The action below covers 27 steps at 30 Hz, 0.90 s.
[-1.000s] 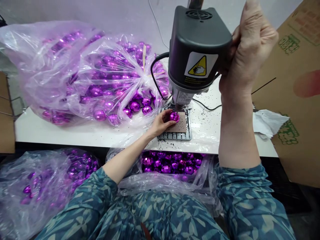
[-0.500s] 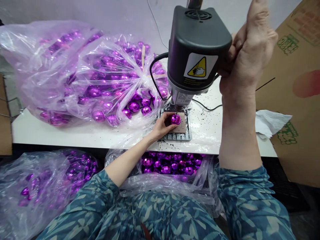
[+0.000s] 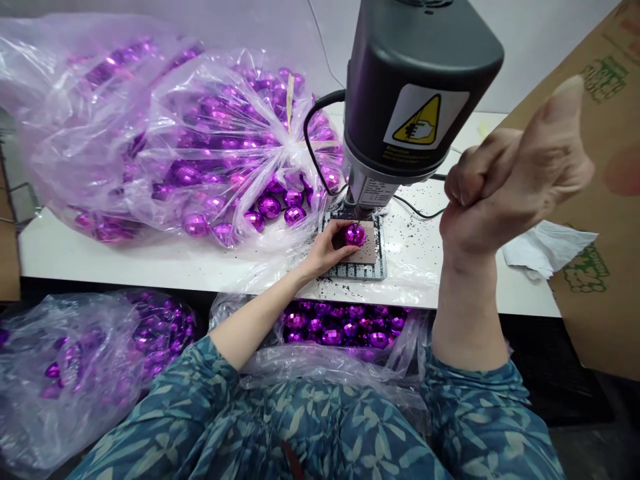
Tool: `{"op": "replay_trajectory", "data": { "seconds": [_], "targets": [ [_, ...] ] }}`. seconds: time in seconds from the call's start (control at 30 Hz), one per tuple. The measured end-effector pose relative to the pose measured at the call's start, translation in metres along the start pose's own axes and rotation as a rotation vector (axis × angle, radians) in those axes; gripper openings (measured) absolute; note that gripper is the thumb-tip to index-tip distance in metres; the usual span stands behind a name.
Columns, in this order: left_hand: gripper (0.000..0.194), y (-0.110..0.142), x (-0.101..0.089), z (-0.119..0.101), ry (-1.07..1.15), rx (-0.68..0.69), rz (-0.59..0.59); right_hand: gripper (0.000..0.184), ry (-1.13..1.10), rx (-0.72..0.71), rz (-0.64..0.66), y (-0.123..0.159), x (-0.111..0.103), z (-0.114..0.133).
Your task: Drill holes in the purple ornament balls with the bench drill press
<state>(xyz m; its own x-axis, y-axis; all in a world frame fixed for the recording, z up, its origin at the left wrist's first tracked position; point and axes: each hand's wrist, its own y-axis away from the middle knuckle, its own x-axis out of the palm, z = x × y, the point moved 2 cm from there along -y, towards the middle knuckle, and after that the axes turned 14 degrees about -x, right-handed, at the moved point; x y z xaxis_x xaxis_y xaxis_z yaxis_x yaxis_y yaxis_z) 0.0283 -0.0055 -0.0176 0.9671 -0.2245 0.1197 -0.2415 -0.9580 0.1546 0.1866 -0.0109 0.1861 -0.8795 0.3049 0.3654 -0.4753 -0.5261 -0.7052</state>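
Observation:
My left hand (image 3: 326, 252) pinches a shiny purple faceted ball ornament (image 3: 355, 235) between thumb and fingers. It holds the ball on a brown square board (image 3: 369, 250), which lies on the slotted metal base (image 3: 350, 272) of a bench drill. The black drill head (image 3: 420, 87), with a yellow warning label, stands over the ball. Its bit reaches down to the top of the ball; whether it has entered cannot be made out. My right hand (image 3: 520, 160) is raised right of the drill head, fingers curled closed and thumb up. Whatever it grips is hidden.
A large clear bag (image 3: 150, 147) of purple balls covers the table's left side. More balls fill an open plastic-lined container (image 3: 345, 327) below the front edge, and another bag (image 3: 90, 373) sits lower left. Dark shavings, a white crumpled sheet (image 3: 547, 248) and a cardboard box (image 3: 590, 293) lie around the right.
My right hand has swung down and to the right, away from the drill head's side. The drill head looks larger and shifted right. My left hand still holds the ball on the board.

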Motion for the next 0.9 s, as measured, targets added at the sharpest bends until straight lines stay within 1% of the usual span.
{"op": "replay_trajectory", "data": {
  "seconds": [0.07,0.1,0.13,0.2,0.3,0.4,0.5,0.6,0.67,0.8,0.83,0.9],
  "targets": [
    [0.056,0.000,0.000,0.000,-0.011,0.006,0.006,0.059,0.010,-0.229,0.020,0.008,-0.001,0.006],
    [0.056,0.000,0.000,0.000,-0.023,0.011,0.007,0.069,0.009,-0.322,0.024,0.012,-0.001,0.007],
    [0.056,0.001,0.000,0.000,-0.037,0.018,0.009,0.075,0.012,-0.342,0.038,0.015,-0.001,0.007],
    [0.055,0.001,0.000,-0.001,-0.063,0.033,0.013,0.079,0.006,-0.366,0.038,0.020,-0.003,0.005],
    [0.053,0.001,0.001,-0.002,-0.079,0.046,0.016,0.076,0.011,-0.388,0.011,0.025,-0.006,0.002],
    [0.052,0.002,0.001,-0.004,-0.081,0.054,0.011,0.073,0.123,-0.363,-0.024,0.031,-0.013,-0.004],
    [0.052,0.002,0.001,-0.004,-0.078,0.060,0.010,0.069,0.128,-0.433,-0.046,0.036,-0.022,-0.011],
    [0.051,0.001,0.000,-0.001,-0.115,0.082,0.008,0.066,0.089,-0.488,-0.027,0.037,-0.027,-0.022],
    [0.053,-0.001,-0.001,0.002,-0.163,0.125,0.010,0.065,0.092,-0.571,0.010,0.036,-0.028,-0.027],
    [0.055,-0.004,-0.003,0.007,-0.253,0.215,0.007,0.050,-0.007,-0.845,0.142,0.036,-0.026,-0.030],
    [0.055,-0.005,-0.003,0.008,-0.259,0.225,0.005,0.047,-0.042,-0.884,0.170,0.037,-0.026,-0.030],
    [0.054,-0.005,-0.004,0.010,-0.261,0.236,0.004,0.047,-0.099,-0.918,0.209,0.039,-0.026,-0.029]
  ]
}}
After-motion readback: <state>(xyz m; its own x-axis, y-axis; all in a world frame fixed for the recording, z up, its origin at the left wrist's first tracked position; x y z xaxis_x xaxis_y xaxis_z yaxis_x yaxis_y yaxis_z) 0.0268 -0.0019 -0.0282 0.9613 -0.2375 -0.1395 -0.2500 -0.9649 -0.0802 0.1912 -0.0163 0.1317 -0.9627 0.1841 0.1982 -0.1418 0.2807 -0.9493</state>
